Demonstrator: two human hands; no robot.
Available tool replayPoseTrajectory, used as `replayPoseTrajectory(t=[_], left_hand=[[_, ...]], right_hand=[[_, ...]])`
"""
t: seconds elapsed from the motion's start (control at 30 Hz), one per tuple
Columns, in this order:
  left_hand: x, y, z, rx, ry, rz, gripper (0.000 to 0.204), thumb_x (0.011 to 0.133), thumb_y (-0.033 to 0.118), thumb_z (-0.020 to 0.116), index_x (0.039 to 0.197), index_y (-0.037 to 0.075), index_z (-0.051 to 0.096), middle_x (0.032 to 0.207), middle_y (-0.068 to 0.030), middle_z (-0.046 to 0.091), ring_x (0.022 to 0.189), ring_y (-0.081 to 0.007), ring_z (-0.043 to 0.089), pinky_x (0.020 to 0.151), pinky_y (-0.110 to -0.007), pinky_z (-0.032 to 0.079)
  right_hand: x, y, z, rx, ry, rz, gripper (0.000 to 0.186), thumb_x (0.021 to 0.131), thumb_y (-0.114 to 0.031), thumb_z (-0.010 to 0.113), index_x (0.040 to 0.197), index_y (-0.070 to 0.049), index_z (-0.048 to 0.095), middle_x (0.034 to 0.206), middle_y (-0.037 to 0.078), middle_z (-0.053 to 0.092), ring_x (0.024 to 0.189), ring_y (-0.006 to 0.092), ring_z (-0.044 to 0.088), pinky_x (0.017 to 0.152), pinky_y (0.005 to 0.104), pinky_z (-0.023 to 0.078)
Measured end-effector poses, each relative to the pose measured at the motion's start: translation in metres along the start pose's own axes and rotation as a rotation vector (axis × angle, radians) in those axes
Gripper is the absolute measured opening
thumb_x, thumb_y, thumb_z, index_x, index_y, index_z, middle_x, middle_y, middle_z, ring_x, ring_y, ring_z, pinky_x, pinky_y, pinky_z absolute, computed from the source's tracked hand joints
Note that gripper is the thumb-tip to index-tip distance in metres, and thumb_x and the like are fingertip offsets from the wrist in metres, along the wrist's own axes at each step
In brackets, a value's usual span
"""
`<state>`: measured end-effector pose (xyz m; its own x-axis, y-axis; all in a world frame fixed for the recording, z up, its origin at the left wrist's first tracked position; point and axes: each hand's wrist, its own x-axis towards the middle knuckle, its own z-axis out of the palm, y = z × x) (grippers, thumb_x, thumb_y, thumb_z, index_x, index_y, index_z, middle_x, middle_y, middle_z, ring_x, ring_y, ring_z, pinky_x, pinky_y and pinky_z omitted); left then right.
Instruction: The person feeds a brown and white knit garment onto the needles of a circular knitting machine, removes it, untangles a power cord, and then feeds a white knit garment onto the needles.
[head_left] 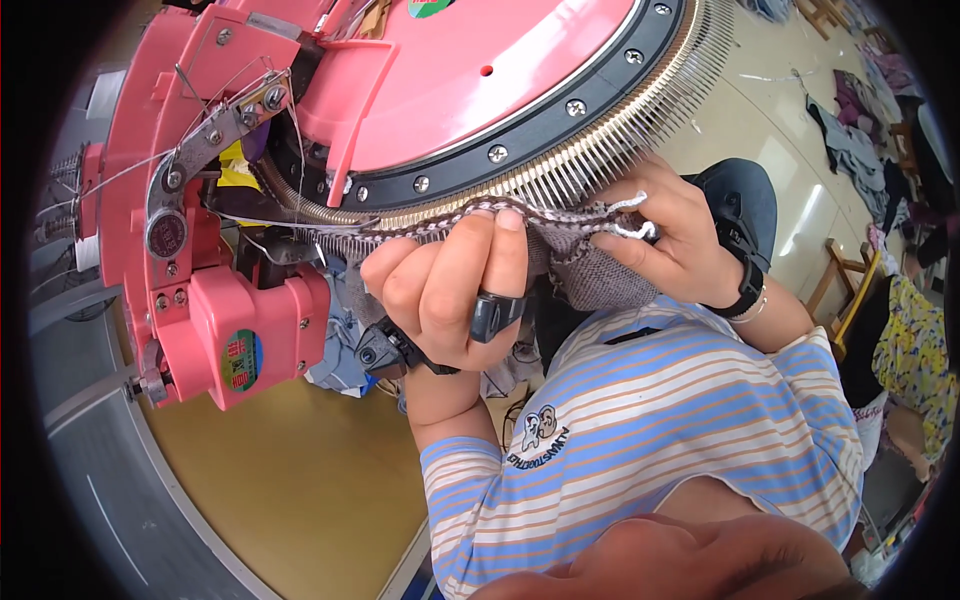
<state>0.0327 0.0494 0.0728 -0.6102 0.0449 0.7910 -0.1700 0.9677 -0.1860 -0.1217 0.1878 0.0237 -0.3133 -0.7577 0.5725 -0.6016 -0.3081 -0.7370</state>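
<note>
A grey knitted piece [610, 272] with a dark brown and white edge hangs from the needle ring [560, 180] of a round pink linking machine [440, 110]. My left hand [450, 285], a black ring device on one finger, has its fingers curled over that edge and presses it against the needles. To its right, my right hand [670, 235] pinches the edge's end between thumb and fingers, where white yarn ends [635, 215] stick out. The fabric below the hands is partly hidden by them.
At the left stands the machine's pink sewing head [250, 330], with a metal arm [190, 160] and threads. A yellow-brown surface [280, 480] lies below it. Heaps of garments [850, 140] and a wooden stool [840, 290] are on the tiled floor to the right.
</note>
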Motion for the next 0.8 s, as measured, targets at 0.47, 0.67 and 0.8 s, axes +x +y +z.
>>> replayPoseTrajectory(t=[0.47, 0.67, 0.8], left_hand=[[0.001, -0.014, 0.013, -0.197, 0.165, 0.096, 0.030, 0.065, 0.005, 0.071, 0.093, 0.013, 0.070, 0.099, 0.0030, 0.059, 0.076, -0.0129, 0.048, 0.066, -0.029, 0.037], [0.002, -0.014, 0.017, -0.178, 0.202, 0.115, 0.026, 0.066, 0.009, 0.070, 0.092, 0.014, 0.070, 0.096, 0.0046, 0.058, 0.076, -0.0120, 0.047, 0.066, -0.029, 0.036], [0.006, -0.006, 0.014, 0.035, 0.173, 0.131, 0.023, 0.070, 0.010, 0.068, 0.092, 0.014, 0.069, 0.095, 0.0050, 0.058, 0.077, -0.0114, 0.047, 0.067, -0.029, 0.036]], right_hand=[[0.007, -0.031, -0.033, -0.053, -0.018, -0.267, 0.023, 0.074, 0.000, 0.068, 0.095, 0.005, 0.060, 0.071, 0.011, 0.059, 0.055, 0.0239, 0.056, 0.048, 0.0309, 0.044], [0.010, -0.041, -0.035, -0.085, -0.009, -0.247, 0.023, 0.069, -0.001, 0.072, 0.090, 0.005, 0.061, 0.064, 0.010, 0.057, 0.047, 0.0216, 0.052, 0.044, 0.0296, 0.041], [0.015, -0.040, -0.035, -0.076, 0.047, -0.173, 0.021, 0.070, -0.002, 0.073, 0.087, 0.002, 0.062, 0.062, 0.009, 0.057, 0.048, 0.0211, 0.054, 0.044, 0.0290, 0.041]])
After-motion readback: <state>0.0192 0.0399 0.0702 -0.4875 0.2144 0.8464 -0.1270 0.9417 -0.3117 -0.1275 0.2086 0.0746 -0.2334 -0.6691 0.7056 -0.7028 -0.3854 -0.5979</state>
